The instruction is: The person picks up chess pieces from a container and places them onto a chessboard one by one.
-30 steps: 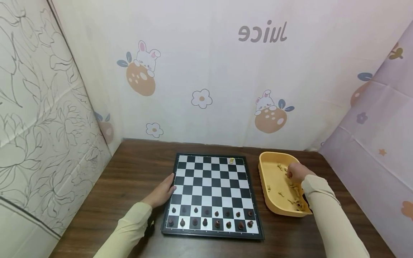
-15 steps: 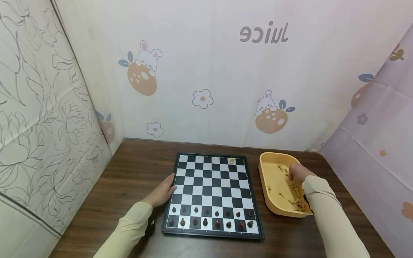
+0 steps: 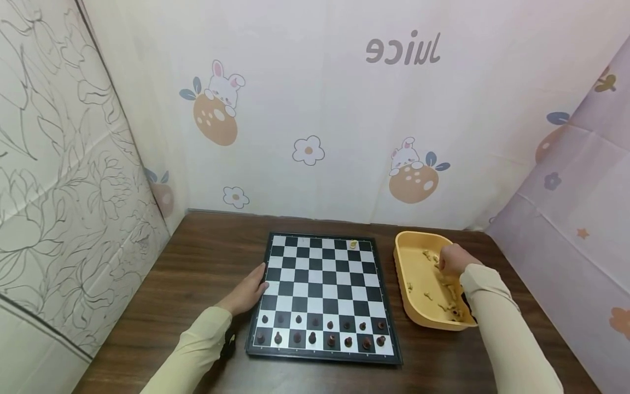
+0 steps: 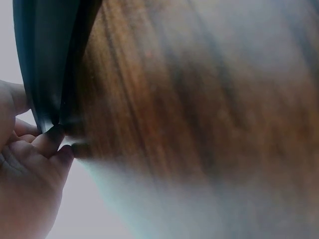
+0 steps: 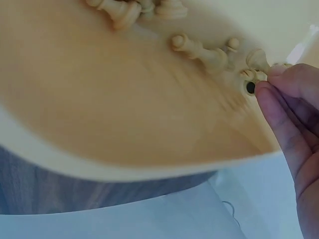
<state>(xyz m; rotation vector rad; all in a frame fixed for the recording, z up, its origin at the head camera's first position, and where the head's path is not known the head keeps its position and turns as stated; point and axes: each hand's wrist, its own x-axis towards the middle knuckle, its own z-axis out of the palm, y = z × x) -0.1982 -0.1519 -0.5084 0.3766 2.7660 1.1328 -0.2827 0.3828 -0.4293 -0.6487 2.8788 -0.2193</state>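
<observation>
A black-and-white chessboard lies on the table, with two rows of dark red-brown chess pieces along its near side. One pale yellow chess piece stands on the far row, toward the right. My left hand holds the board's left edge, thumb over the top; the wrist view has its fingers curled against the black rim. Over at the yellow tray, my right hand reaches inside. Its thumb and forefinger pinch a cream chess piece, partly hidden by the fingertips.
Several cream chess pieces lie loose on the tray floor, more of them near its right side. The brown wooden table meets a patterned curtain at the back, and patterned panels rise at both sides.
Almost nothing differs: my right hand has stayed low in the tray with only slight shifts. The left hand and the board keep their places.
</observation>
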